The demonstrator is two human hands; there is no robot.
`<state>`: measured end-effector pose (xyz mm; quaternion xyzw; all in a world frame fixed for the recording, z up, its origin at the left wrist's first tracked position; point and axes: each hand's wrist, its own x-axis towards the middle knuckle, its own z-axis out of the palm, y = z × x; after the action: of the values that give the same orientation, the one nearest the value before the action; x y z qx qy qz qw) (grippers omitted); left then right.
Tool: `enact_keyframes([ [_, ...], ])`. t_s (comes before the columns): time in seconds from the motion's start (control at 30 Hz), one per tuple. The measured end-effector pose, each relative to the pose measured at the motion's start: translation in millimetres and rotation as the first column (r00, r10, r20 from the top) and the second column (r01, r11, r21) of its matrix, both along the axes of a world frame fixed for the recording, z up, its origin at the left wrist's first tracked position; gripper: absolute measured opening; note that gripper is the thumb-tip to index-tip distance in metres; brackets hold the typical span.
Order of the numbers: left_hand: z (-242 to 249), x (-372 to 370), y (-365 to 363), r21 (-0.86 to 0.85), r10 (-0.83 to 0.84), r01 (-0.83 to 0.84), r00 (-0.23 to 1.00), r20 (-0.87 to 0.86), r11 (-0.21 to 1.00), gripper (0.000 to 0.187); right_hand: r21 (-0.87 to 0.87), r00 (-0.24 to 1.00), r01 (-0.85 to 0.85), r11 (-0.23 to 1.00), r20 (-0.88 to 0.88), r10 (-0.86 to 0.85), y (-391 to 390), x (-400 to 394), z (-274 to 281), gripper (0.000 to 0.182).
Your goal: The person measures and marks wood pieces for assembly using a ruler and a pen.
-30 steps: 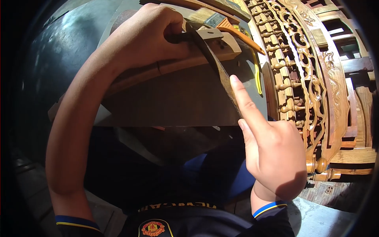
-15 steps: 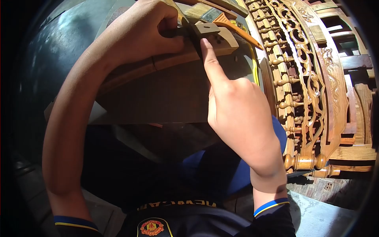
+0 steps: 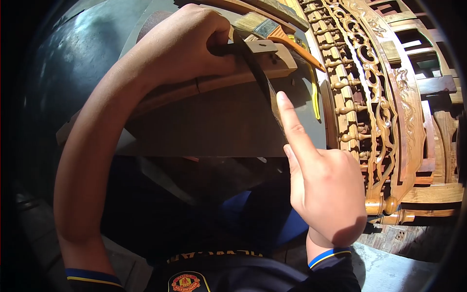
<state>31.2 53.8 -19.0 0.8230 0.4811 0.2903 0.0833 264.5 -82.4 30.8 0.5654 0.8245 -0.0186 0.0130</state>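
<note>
My left hand (image 3: 199,41) is closed over a small wooden block (image 3: 261,46), pressing it onto a long curved piece of wood (image 3: 219,82). Beside the block's near end lies the thin dark blade of a hand saw (image 3: 266,92), slanting from the wood toward me. My right hand (image 3: 328,182) is wrapped round the saw's grip, which its fingers hide, with the index finger stretched along the blade. A dark hole shows in the block, and a dark line crosses the curved wood near my left wrist.
A paintbrush with an orange handle (image 3: 292,46) lies beyond the wood on the grey work surface (image 3: 204,131). Near it is a yellow strip (image 3: 315,97), perhaps a measuring tape. Carved wooden furniture (image 3: 377,97) with turned spindles stands along the right side.
My right hand has drawn back toward me and to the right, baring more of the saw blade. My left hand and the wood appear slightly shifted to the right in view.
</note>
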Motion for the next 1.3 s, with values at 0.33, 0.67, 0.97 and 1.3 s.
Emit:
enact_keyframes([
  [0.33,1,1,2,-0.006,-0.004,0.004,1.0,-0.009,1.0,0.028,0.005,1.0,-0.003,1.0,-0.014,0.004,-4,-2,-5,0.068],
  [0.67,-1,-3,10,-0.07,-0.052,0.048,0.997,-0.054,0.996,0.028,0.064,0.996,-0.086,0.994,0.04,0.084,6,-6,-18,0.087],
  [0.97,1,-2,10,-0.113,-0.05,0.046,0.998,-0.037,0.992,0.029,0.042,0.989,-0.11,0.993,-0.091,0.114,10,-1,-26,0.094],
  [1.3,-1,-3,11,-0.096,-0.046,0.043,0.998,-0.034,0.995,0.03,0.058,0.995,-0.078,0.995,-0.057,0.081,8,-3,-32,0.083],
])
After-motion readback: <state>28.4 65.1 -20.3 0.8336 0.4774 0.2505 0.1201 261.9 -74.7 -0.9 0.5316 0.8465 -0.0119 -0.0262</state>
